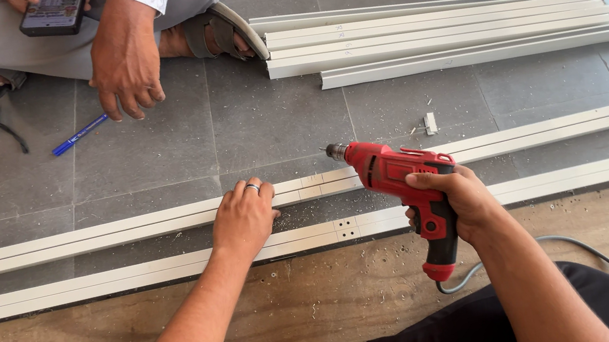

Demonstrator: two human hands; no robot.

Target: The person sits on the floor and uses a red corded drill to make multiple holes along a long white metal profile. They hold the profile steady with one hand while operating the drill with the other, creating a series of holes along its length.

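Only one view was given, from a camera worn on the person's head. It looked steeply down and forward over the person's own lap and forearms to the floor [156, 149], close enough that the left hand [243, 220] and right hand [460, 200] filled the middle of the frame. The far edge reached a second, seated person's hand [123, 61] and sandalled feet, cut off at the top. The lens seemed wide, perhaps bending the long white strips [89, 237] slightly.
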